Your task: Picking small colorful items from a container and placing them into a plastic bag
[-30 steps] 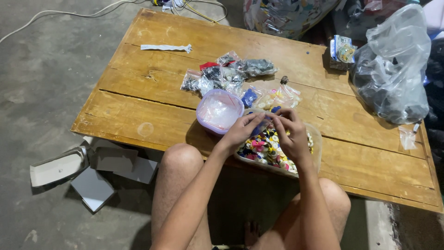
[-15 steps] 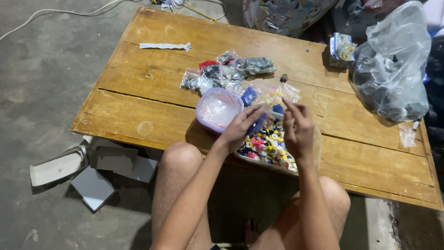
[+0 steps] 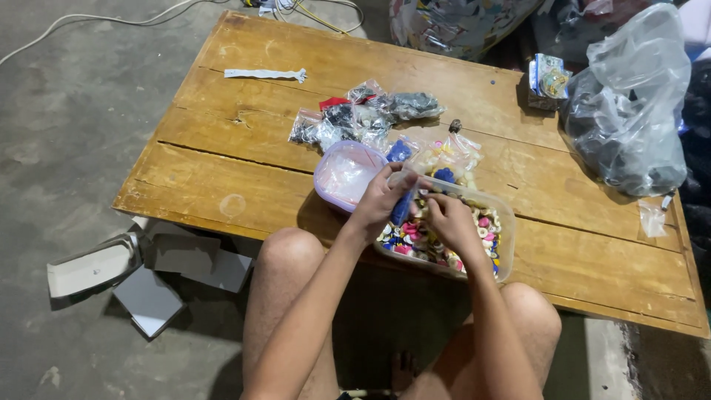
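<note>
1. The left hand (image 3: 381, 198) pinches a small blue bag (image 3: 402, 209) between thumb and fingers, holding it over the near-left part of a clear tub (image 3: 503, 222).
2. The right hand (image 3: 449, 220) is curled inside the tub, fingertips touching the bag's edge; I cannot tell whether it grips anything.
3. The tub, full of small colourful buttons (image 3: 415, 238), sits at the near edge of the wooden bench (image 3: 244, 148).
4. A pinkish lid (image 3: 342, 175) lies just at the tub's 10 o'clock.
5. Small clear packets (image 3: 355, 118) cluster at the tub's 11 o'clock.
6. A large plastic bag (image 3: 629, 111) rests at 2 o'clock.
</note>
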